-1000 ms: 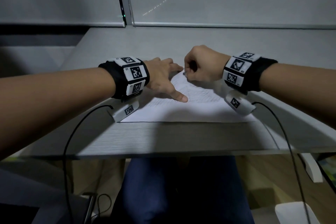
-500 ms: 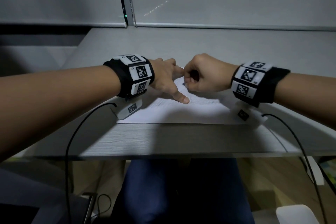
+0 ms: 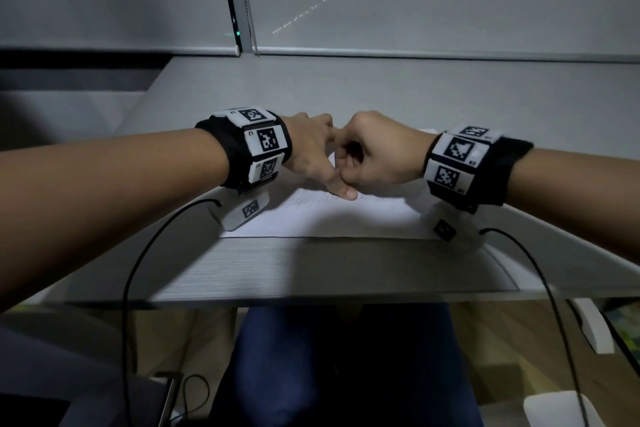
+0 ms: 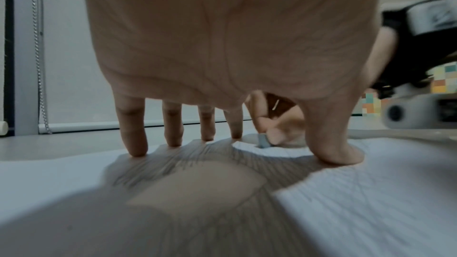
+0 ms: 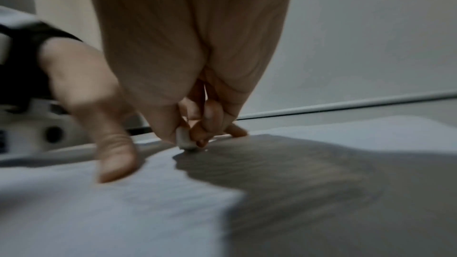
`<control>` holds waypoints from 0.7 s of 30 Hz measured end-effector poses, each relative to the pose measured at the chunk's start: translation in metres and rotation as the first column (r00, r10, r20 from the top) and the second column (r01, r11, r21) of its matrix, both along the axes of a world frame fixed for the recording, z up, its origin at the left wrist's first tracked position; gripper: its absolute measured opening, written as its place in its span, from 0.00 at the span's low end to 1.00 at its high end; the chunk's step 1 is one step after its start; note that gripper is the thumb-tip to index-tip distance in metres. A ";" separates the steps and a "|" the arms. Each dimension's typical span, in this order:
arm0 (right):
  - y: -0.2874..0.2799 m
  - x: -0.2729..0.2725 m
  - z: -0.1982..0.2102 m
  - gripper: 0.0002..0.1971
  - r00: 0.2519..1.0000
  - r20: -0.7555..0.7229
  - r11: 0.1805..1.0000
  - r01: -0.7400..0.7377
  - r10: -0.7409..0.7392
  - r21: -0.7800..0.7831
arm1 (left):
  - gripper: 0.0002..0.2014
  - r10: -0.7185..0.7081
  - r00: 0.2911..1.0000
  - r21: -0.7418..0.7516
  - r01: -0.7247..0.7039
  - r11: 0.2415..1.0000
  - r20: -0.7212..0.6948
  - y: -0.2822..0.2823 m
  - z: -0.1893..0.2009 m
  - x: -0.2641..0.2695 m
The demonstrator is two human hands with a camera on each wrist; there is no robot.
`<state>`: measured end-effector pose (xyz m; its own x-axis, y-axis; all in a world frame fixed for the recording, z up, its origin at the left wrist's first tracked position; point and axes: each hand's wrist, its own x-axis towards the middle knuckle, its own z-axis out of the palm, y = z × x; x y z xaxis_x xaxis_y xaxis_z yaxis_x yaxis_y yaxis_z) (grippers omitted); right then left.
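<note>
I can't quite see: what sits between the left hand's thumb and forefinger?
A small grey eraser, pinched by the right hand and touching the paper. The left wrist view shows it, framed by the left hand.

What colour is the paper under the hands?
The paper is white with faint grey lines of print, best seen in the head view.

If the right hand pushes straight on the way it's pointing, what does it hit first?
Most likely the left hand: the right hand, pinching the eraser on the paper, points at its thumb, seemingly almost touching.
</note>
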<state>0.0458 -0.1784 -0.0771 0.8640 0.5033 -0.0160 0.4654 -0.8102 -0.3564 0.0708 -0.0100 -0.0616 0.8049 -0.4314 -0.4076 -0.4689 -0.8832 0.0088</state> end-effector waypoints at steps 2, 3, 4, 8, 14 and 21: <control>-0.007 0.012 0.002 0.06 0.997 0.046 0.998 0.056 -0.055 -0.009 | 0.54 0.000 1.000 0.010 0.000 1.000 0.001 0.000 -0.001 0.000; -0.013 0.018 0.003 0.06 0.993 0.073 0.996 0.090 -0.089 -0.020 | 0.55 0.000 1.000 0.014 0.000 1.000 -0.002 0.000 -0.001 0.000; -0.018 0.023 0.004 0.07 0.989 0.093 0.992 0.120 -0.116 -0.031 | 0.55 0.002 1.000 0.016 -0.002 1.000 -0.004 0.000 0.000 0.000; -0.013 0.018 0.006 0.07 0.990 0.092 0.994 0.107 -0.103 -0.033 | 0.54 0.005 1.000 0.014 -0.005 1.000 -0.004 0.000 0.001 -0.001; -0.007 0.012 0.001 0.05 0.998 0.045 0.999 0.040 -0.041 0.008 | 0.53 0.004 1.000 0.005 -0.004 1.000 0.002 0.001 -0.001 0.000; -0.042 0.038 0.003 0.08 0.965 0.173 0.977 0.207 -0.197 -0.042 | 0.58 -0.005 0.999 0.056 0.002 0.998 0.051 -0.001 -0.004 -0.007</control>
<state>0.0838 -0.2202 -0.0744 0.9404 0.3209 0.1126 0.3390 -0.9108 -0.2356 0.0638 -0.0107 -0.0655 0.8240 -0.4117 -0.3894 -0.4703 -0.8801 -0.0648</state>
